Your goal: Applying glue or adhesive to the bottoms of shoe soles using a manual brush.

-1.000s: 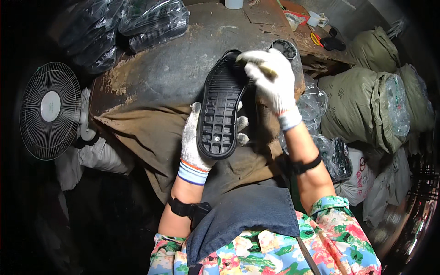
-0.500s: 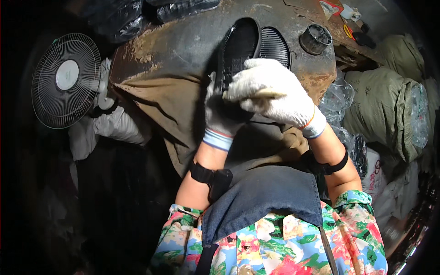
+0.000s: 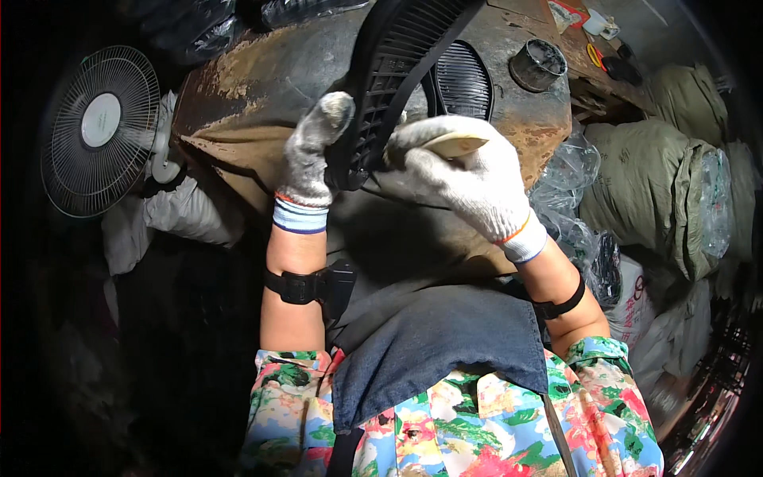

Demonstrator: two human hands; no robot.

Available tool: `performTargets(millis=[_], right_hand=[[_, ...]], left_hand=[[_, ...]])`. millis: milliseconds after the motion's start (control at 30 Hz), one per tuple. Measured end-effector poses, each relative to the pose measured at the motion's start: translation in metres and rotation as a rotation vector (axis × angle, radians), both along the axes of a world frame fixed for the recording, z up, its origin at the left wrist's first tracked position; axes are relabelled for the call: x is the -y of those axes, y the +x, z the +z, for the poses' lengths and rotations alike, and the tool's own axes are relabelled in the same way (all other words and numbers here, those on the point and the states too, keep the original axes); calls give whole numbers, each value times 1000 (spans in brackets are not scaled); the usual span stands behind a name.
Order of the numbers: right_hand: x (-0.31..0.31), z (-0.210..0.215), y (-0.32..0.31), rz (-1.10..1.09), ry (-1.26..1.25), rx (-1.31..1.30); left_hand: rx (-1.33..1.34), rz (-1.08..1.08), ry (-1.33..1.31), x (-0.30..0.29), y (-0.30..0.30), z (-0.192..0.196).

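Note:
My left hand (image 3: 308,155), in a soiled white knit glove, grips a black ridged shoe sole (image 3: 391,83) by its lower end. The sole is raised and tilted, its far end reaching the top of the picture. My right hand (image 3: 477,179), gloved in white, is closed beside the sole's right edge, around a pale yellowish tapered piece (image 3: 455,145). Only part of that piece shows; its other end is hidden by the fingers. Behind the right hand, a second black sole (image 3: 462,83) lies on the worn table (image 3: 294,71).
A dark-smeared can (image 3: 538,65) stands on the table's right side. Scissors with a yellow handle (image 3: 594,56) lie farther right. A fan (image 3: 99,127) stands left. Green sacks (image 3: 636,179) and clear plastic bags (image 3: 566,163) crowd the right. Brown cloth (image 3: 222,147) drapes the near edge.
My left hand has moved left, and the sole is now raised and turned to show its ribbed side. My right hand has come slightly nearer, away from the sole's face.

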State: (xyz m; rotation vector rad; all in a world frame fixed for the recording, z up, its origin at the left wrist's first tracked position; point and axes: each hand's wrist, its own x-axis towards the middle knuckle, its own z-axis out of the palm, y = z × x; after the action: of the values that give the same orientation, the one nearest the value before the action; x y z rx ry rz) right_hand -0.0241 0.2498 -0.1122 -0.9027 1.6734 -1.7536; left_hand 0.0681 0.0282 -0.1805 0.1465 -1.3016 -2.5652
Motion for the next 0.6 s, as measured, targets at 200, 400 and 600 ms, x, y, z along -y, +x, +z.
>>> performTargets(millis=[200,400,600], right_hand=[[1,7,18,-15,-6,-479],[-3,-8,-54,-334,-71,-220],[6,-46,-126,-621,203,-755]], left_hand=[[-194,-42,102,-17,11,20],[187,-23,-211,-35,15,26],[109,-169,326,-37,51,-2]])
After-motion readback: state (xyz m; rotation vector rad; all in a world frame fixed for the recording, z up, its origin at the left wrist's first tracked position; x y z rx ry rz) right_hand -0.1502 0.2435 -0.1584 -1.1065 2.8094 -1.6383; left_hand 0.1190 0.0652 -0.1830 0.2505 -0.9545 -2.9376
